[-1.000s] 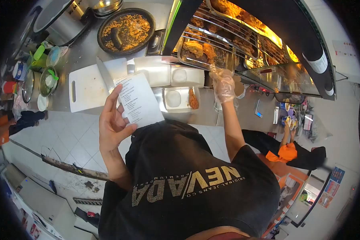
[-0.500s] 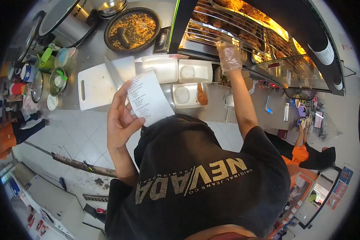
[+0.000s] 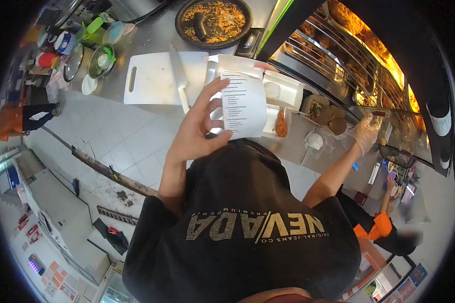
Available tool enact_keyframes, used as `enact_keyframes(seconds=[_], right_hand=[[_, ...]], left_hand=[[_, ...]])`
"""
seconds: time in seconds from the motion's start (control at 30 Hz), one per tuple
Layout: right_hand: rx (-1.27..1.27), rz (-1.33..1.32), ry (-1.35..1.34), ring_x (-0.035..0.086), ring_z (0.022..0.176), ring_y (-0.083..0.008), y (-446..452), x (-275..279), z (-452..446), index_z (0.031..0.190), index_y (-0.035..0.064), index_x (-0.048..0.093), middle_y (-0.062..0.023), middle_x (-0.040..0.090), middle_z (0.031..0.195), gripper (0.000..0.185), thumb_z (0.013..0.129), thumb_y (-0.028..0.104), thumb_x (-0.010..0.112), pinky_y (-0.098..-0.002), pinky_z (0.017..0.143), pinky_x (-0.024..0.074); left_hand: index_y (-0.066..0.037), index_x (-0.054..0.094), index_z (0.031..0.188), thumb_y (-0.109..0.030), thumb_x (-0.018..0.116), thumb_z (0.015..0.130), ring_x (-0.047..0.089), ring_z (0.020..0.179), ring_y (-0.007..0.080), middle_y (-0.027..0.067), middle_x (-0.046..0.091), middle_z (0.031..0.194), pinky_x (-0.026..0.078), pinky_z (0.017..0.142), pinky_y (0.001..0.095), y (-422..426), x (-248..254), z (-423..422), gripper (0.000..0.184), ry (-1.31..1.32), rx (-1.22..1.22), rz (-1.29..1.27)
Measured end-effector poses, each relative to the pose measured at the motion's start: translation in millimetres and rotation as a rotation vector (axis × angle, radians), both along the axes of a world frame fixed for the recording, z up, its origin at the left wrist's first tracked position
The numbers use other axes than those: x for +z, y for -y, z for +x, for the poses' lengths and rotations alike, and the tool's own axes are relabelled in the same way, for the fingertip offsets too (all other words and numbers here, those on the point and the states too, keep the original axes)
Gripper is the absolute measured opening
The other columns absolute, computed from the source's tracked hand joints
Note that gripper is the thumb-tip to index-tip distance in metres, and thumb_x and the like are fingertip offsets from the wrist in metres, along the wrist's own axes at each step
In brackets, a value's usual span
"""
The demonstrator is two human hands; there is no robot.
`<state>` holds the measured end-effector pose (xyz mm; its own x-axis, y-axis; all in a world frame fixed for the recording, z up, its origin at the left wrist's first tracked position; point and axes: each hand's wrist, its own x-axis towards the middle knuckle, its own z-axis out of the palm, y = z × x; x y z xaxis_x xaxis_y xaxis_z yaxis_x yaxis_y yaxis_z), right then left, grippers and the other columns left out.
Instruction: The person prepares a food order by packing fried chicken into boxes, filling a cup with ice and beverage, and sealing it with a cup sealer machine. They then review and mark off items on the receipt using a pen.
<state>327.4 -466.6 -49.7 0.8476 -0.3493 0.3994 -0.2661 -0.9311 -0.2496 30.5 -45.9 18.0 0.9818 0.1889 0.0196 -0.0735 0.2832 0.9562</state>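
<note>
My left hand (image 3: 199,126) pinches a printed white paper (image 3: 245,106) by its left edge, over the front of the counter. My right hand (image 3: 365,135) wears a clear plastic glove, its fingers closed at the edge of the glass door (image 3: 399,134) of the lit cabinet. Trays of fried food (image 3: 361,28) stand on racks in that cabinet. Partly behind the paper, an open white box holds a piece of fried chicken (image 3: 281,124) at its right side. Another white box (image 3: 290,91) behind it contains a white round item.
A knife (image 3: 178,70) lies on the white cutting board (image 3: 152,81). Behind are a black pan (image 3: 214,22) of crumbly food and, at left, a metal bowl (image 3: 101,60). Brown open boxes (image 3: 328,116) stand near my right hand. A co-worker in orange and black (image 3: 379,224) is at right, another person (image 3: 10,121) at far left.
My gloved right hand has left the cabinet's racks and moved right to the glass door. The tray with fried pieces no longer shows at the opening. The view has turned; my left hand keeps the paper.
</note>
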Motion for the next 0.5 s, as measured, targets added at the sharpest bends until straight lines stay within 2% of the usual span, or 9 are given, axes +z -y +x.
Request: enact_keyframes(seconds=[0.03, 0.07, 0.13, 0.17, 0.27, 0.37, 0.5], right_hand=[[0.025, -0.012, -0.02, 0.068, 0.105, -0.0492, 4, 3, 2, 0.12, 0.0011, 0.066, -0.0295, 0.072, 0.11, 0.055, 0.099, 0.051, 0.056, -0.0568, 0.088, 0.0542], [0.07, -0.006, 0.035, 0.068, 0.102, -0.0514, 6, 0, 6, 0.11, 0.0027, 0.068, -0.031, 0.072, 0.106, 0.05, 0.1, 0.05, 0.053, -0.0598, 0.085, 0.0536], [0.095, -0.09, -0.041, 0.07, 0.097, -0.0493, 10, -4, 14, 0.102, 0.002, 0.068, -0.0297, 0.072, 0.101, 0.044, 0.1, 0.044, 0.054, -0.0575, 0.082, 0.0552], [0.109, -0.132, -0.079, 0.071, 0.094, -0.0482, 13, -7, 20, 0.098, 0.0016, 0.069, -0.0291, 0.073, 0.098, 0.042, 0.1, 0.041, 0.055, -0.0563, 0.08, 0.056], [0.272, -0.34, 0.08, 0.073, 0.085, -0.0419, 34, -28, 38, 0.086, 0.0024, 0.066, -0.0248, 0.073, 0.088, 0.032, 0.098, 0.031, 0.057, -0.0512, 0.073, 0.0583], [0.367, -0.48, 0.107, 0.074, 0.075, -0.0372, 62, -48, 54, 0.082, 0.0037, 0.064, -0.0205, 0.071, 0.08, 0.024, 0.095, 0.024, 0.06, -0.0478, 0.066, 0.059], [0.467, -0.556, 0.054, 0.073, 0.072, -0.0381, 50, -44, 45, 0.082, 0.0049, 0.064, -0.0203, 0.07, 0.078, 0.02, 0.092, 0.022, 0.062, -0.0494, 0.064, 0.0581]], left_hand=[[-0.006, 0.031, 0.161, 0.019, 0.066, 0.075, 0.045, 0.139, 0.025, 0.012, 0.02, 0.166, 0.059, 0.09, 0.0323, 1, 0, 2, 0.096, 0.005, -0.017, 0.006], [-0.007, 0.031, 0.161, 0.018, 0.066, 0.075, 0.045, 0.139, 0.0251, 0.0121, 0.02, 0.167, 0.059, 0.09, 0.0323, 2, 1, 4, 0.096, 0.007, -0.015, 0.016], [-0.009, 0.031, 0.161, 0.018, 0.067, 0.075, 0.045, 0.139, 0.0254, 0.0123, 0.019, 0.168, 0.059, 0.089, 0.0322, 3, 4, 4, 0.097, 0.009, -0.006, 0.036], [-0.006, 0.03, 0.161, 0.019, 0.065, 0.074, 0.043, 0.141, 0.0273, 0.0134, 0.021, 0.166, 0.06, 0.091, 0.0344, 3, 5, 4, 0.097, 0.008, 0.002, 0.039], [0.001, 0.028, 0.16, 0.021, 0.063, 0.073, 0.041, 0.145, 0.0311, 0.0154, 0.026, 0.163, 0.061, 0.095, 0.0387, 5, 7, 4, 0.095, 0.007, 0.019, 0.039], [0.001, 0.028, 0.16, 0.021, 0.063, 0.073, 0.042, 0.144, 0.0308, 0.0155, 0.026, 0.163, 0.061, 0.094, 0.0382, 7, 11, 3, 0.096, 0.006, 0.024, 0.023], [0.001, 0.027, 0.16, 0.021, 0.064, 0.073, 0.042, 0.144, 0.0304, 0.0153, 0.025, 0.163, 0.061, 0.094, 0.0378, 8, 14, 3, 0.096, 0.018, 0.024, 0.018]])
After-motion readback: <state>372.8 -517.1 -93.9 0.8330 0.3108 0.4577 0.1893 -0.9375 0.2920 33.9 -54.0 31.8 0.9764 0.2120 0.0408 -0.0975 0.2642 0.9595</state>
